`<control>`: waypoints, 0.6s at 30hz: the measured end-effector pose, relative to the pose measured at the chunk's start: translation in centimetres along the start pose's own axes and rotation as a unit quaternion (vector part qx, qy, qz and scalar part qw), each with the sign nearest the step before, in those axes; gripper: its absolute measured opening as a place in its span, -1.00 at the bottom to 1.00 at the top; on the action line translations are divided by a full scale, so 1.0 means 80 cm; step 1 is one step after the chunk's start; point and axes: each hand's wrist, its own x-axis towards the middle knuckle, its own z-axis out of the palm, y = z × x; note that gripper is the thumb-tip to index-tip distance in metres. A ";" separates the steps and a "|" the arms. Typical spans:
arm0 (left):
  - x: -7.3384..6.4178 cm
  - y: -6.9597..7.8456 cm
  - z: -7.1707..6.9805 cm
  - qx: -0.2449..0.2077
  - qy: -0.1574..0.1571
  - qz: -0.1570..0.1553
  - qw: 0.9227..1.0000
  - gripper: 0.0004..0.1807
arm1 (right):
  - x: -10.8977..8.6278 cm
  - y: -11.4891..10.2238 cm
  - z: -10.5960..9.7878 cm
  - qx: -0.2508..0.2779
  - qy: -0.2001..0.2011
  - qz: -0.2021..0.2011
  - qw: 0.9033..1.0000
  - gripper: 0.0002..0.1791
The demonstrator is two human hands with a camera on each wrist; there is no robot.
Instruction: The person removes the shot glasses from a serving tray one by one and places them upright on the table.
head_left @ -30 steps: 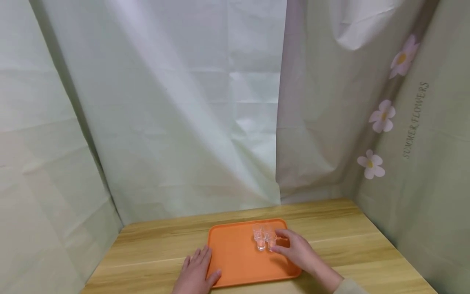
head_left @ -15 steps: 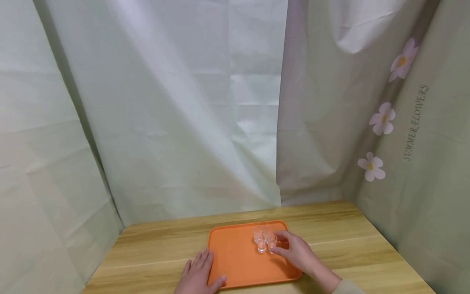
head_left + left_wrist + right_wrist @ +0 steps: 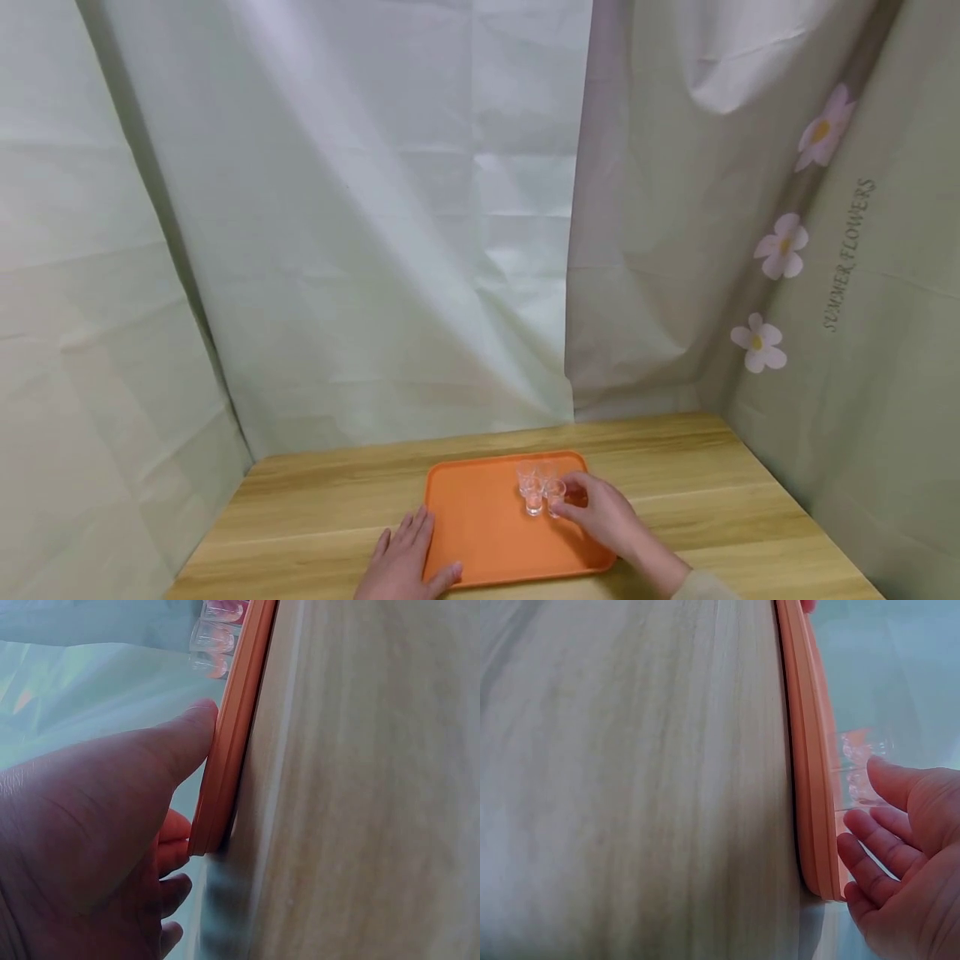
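An orange tray (image 3: 487, 533) lies on the wooden table, with several small clear shot glasses grouped upright towards its back right. My right hand (image 3: 606, 512) pinches the front right shot glass (image 3: 556, 490) between thumb and fingers. A second shot glass (image 3: 533, 502) stands close at its left, and others are behind, partly overlapping. The right wrist view has the thumb (image 3: 889, 780) beside the glasses, with the lower fingers loosely bent. My left hand (image 3: 401, 562) rests at the tray's left front corner, fingers extended along the left side and thumb (image 3: 196, 720) against the rim.
The wooden table (image 3: 322, 500) extends around the tray on both sides. Pale curtains (image 3: 375, 250) close off the back and left, and a flower-printed curtain (image 3: 885, 400) hangs at the right.
Everything sits slightly lower in the head view than a second ago. My left thumb has shifted a little to the right on the tray's front edge. The right hand keeps its grip.
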 end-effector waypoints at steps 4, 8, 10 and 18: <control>0.000 0.001 -0.002 -0.001 0.003 0.006 1.000 0.15 | 0.003 -0.001 0.002 -0.006 0.004 -0.007 1.000 -0.62; 0.001 -0.001 -0.002 0.000 0.005 0.010 1.000 0.13 | 0.003 0.000 0.004 -0.006 0.010 -0.016 1.000 -0.62; 0.002 -0.002 -0.001 -0.003 0.003 0.010 1.000 0.14 | 0.003 -0.001 0.004 -0.002 0.011 -0.016 1.000 -0.64; 0.004 -0.006 0.003 0.013 -0.004 0.008 1.000 0.17 | 0.002 0.001 0.006 -0.014 0.015 -0.005 1.000 -0.71</control>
